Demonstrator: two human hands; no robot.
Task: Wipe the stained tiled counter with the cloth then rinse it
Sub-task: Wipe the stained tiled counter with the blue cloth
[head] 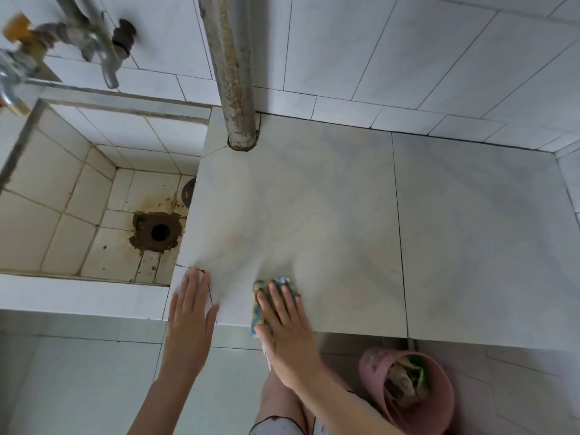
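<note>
The right hand [282, 321] lies flat, fingers straight and together, pressing the blue-and-yellow cloth [282, 281] onto the tiled counter [314, 199] at its 6 o'clock edge, with part of the cloth overhanging that edge. At 9 o'clock from it, the left hand [190, 312] rests flat on the counter's corner, holding nothing. The stained tiled sink [62, 199] lies at 9 o'clock of the counter.

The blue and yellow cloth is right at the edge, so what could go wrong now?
The blue and yellow patterned cloth hangs over the front edge of the pale tiled counter, pressed only by the flat right hand, so it may slip off towards the pink round plastic bin below. The left hand rests beside a dark crack in the tile. Leaning there might chip it or scratch skin.
</note>
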